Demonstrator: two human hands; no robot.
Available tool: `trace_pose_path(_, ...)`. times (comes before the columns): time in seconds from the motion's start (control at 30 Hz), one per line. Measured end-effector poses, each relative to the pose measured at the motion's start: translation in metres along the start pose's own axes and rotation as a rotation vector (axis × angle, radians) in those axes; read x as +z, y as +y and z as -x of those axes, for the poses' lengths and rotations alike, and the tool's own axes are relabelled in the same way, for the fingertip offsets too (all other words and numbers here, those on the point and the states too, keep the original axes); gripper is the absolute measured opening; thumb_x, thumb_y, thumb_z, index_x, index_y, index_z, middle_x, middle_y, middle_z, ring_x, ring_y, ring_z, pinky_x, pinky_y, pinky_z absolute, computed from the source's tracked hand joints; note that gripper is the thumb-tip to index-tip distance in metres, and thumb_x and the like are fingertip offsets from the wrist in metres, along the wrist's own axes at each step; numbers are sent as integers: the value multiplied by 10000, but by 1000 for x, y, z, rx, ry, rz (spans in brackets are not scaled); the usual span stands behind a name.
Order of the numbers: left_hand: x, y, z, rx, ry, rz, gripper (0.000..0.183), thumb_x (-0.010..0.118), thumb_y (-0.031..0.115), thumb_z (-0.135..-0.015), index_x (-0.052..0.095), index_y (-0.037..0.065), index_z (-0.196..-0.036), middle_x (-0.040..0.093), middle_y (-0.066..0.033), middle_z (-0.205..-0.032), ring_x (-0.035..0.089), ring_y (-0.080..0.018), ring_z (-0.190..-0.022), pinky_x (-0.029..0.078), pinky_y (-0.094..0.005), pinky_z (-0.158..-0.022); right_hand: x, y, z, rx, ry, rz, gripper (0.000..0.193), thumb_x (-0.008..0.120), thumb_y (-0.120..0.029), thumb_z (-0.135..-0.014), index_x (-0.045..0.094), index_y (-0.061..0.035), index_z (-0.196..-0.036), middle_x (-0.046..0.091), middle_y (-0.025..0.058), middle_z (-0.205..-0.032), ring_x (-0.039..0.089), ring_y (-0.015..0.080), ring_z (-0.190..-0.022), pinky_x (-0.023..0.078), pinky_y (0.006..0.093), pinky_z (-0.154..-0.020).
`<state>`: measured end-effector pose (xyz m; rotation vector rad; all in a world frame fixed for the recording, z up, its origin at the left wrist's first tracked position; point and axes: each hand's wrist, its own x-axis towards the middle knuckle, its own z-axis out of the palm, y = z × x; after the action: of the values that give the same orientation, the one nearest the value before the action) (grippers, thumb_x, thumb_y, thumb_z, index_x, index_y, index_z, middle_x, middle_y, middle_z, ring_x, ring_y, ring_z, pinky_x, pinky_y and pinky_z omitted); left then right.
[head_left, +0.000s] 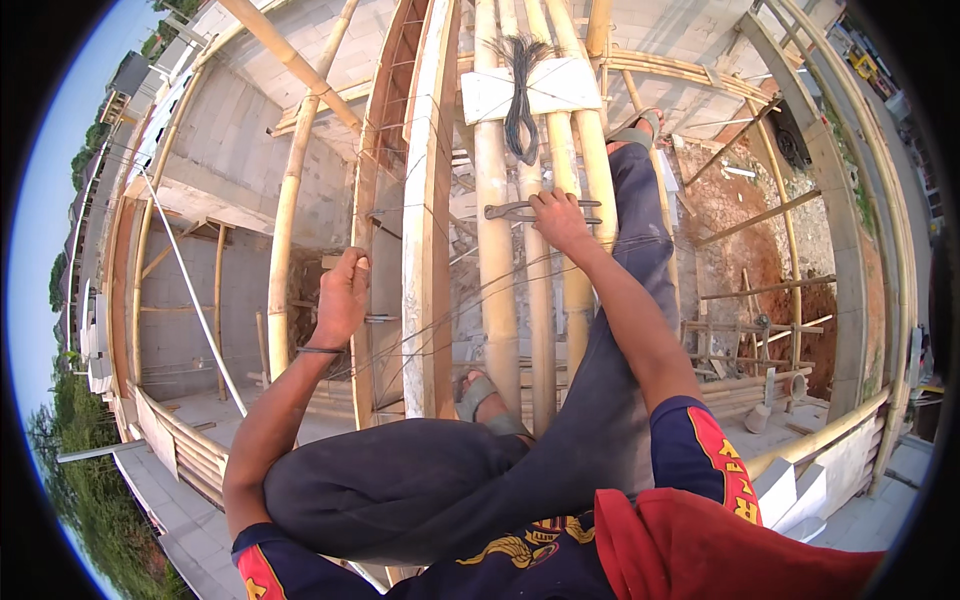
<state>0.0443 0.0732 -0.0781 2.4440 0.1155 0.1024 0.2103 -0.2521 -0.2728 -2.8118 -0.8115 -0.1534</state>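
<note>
Seated high on bamboo scaffold poles (495,260) above a walled building site; your right hand (558,220) lies on the pincers (520,210), fingers (545,200) curled loosely over the handles where the tool rests across the poles, kept within reach; whether they grip fully you cannot tell; your left hand (342,295) is closed in a fist around thin tie wire (440,320) at the rebar cage (385,230), far left of the tall timber plank (430,250), holding the strand taut; a bundle of dark wire (522,95) hangs over a pale board (530,88) at the far end, parked as ready stock; your sandalled feet brace on the poles
</note>
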Motion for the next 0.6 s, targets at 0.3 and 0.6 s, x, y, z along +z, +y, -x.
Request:
trace_pose_path(0.3,-16,6,-23,122,410,-184,116,510,113,-1011,574,18,-993,602,-230,-750,593,-436,-683,464,-434,-590,-6,-94,-52,-214,264,-82,404,761,-230,-758,635,-44,-1094,617,77,-1017,568,261,-1008,460,424,-847)
trace_pose_path(0.6,-29,12,-22,44,419,-159,160,488,138,-1023,591,21,-988,581,-190,-694,552,-345,-576,455,-407,-570,16,-247,-95,-183,214,-216,489,790,-272,-723,649,-39,-1129,620,63,-1060,551,232,-1049,453,419,-882)
